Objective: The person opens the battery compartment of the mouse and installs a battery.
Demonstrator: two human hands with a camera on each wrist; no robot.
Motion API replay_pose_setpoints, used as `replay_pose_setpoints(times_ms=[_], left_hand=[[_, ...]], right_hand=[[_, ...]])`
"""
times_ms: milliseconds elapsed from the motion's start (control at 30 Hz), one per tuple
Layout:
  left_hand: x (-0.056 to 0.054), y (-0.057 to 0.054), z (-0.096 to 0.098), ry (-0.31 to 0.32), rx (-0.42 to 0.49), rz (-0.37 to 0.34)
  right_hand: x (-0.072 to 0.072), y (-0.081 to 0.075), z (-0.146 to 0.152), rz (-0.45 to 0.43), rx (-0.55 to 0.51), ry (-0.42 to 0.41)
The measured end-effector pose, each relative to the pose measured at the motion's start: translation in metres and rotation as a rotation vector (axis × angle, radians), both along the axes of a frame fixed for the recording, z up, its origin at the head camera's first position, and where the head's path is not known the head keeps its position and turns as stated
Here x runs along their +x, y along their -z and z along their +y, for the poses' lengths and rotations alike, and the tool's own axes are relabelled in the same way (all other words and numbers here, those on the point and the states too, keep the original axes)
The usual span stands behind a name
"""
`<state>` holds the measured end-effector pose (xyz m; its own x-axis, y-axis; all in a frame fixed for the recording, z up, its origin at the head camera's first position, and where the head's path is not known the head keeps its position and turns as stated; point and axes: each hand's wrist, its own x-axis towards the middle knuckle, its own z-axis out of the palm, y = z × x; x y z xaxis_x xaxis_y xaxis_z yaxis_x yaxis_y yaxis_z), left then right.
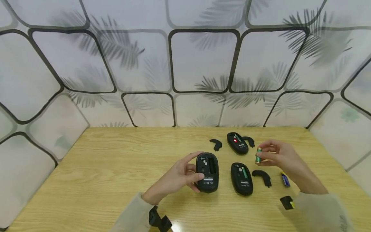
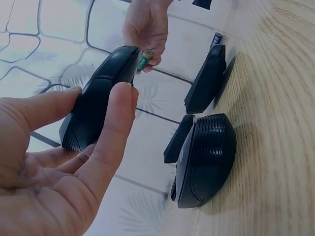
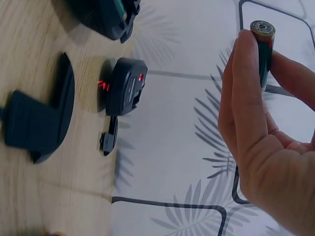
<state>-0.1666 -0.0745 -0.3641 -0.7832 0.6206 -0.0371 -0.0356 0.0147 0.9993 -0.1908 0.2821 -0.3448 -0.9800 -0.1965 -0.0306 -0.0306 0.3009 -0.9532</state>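
My left hand (image 1: 182, 174) grips a black computer mouse (image 1: 211, 183) by its sides, underside up, with its battery slot bare. In the left wrist view this mouse (image 2: 96, 103) is held above the table. Off to the right, my right hand (image 1: 284, 156) pinches a green battery (image 1: 259, 155) between thumb and fingers; the right wrist view shows one metal end of this battery (image 3: 263, 29). A second mouse (image 1: 242, 190) lies underside up between the hands, a green battery (image 1: 244, 172) in its slot. Behind it, a third mouse (image 1: 237, 143) shows a red light.
Black battery covers lie about: one cover (image 1: 216, 144) at the back, another cover (image 1: 249, 140) beside the third mouse, and a third cover (image 1: 262, 176) near the right hand. A blue battery (image 1: 285, 179) rests by the right wrist. Patterned panels (image 1: 200, 109) border the wooden table (image 1: 116, 167).
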Motion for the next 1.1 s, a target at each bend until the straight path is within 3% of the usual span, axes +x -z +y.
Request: replay_pose_setpoints(times_ms=[267, 833, 1100], left_hand=[[0.0, 0.0, -0.001, -0.002, 0.01, 0.002], [0.001, 0.001, 0.002, 0.009, 0.021, -0.022], [0.002, 0.001, 0.004, 0.012, 0.018, -0.023]], right_hand=[[-0.002, -0.005, -0.015, -0.012, -0.02, -0.004], [0.0, -0.01, -0.038, 0.005, -0.169, -0.056], [0.002, -0.01, -0.053, 0.004, -0.18, -0.062]])
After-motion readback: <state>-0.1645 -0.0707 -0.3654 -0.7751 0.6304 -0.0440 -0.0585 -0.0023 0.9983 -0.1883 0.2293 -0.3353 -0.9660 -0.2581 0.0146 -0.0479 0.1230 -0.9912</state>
